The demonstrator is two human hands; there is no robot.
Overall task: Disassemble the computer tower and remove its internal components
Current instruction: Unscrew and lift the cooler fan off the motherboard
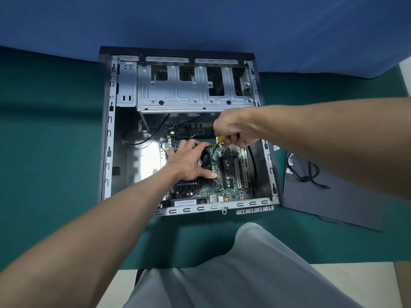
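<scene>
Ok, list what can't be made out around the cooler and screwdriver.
Head view, cooler fan: mostly covered by the left hand.
Head view, screwdriver: handle largely wrapped in the right hand; whether its tip sits in a screw is too small to tell.
Head view, white label nearest the camera: print too small to read.

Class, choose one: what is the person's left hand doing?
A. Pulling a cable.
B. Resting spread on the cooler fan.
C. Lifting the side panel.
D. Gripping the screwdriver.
B: the left hand lies with fingers spread over the cooler fan, while the right hand grips the yellow-handled screwdriver.
</scene>
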